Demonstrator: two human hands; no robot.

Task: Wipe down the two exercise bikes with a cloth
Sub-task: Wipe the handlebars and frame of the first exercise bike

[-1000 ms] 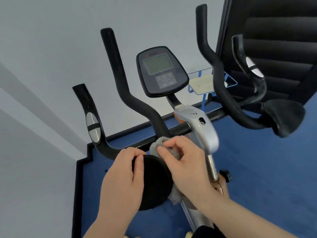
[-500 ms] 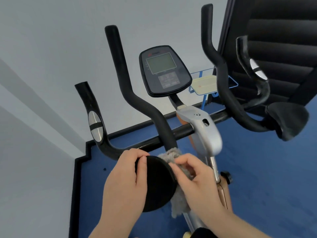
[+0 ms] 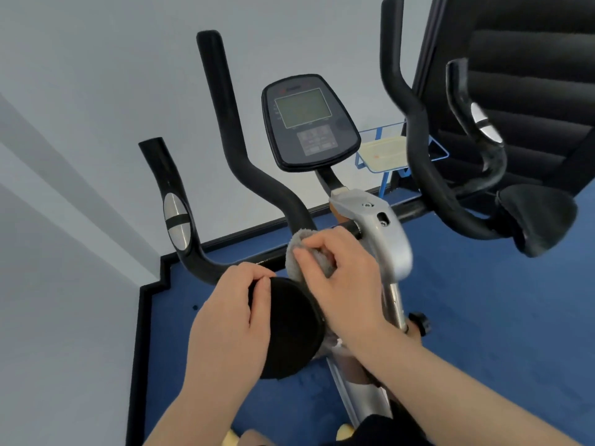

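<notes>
We cannot read the console (image 3: 309, 123): its screen and buttons are blurred. Our right hand (image 3: 347, 281) covers most of the grey cloth (image 3: 297, 252). The inner right handlebar (image 3: 394, 43) and the black padded backrest (image 3: 531, 75) run off the frame.

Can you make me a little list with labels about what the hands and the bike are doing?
left hand: left hand grips the round black pad at its edge
right hand: right hand holds the grey cloth bunched against the handlebar, beside the pad
screen: console on the bike's post, display not lit
other side: a second black pad on the right end of the bars
floor: blue floor with a black border by the wall
behind the bike: blue wire rack
</notes>
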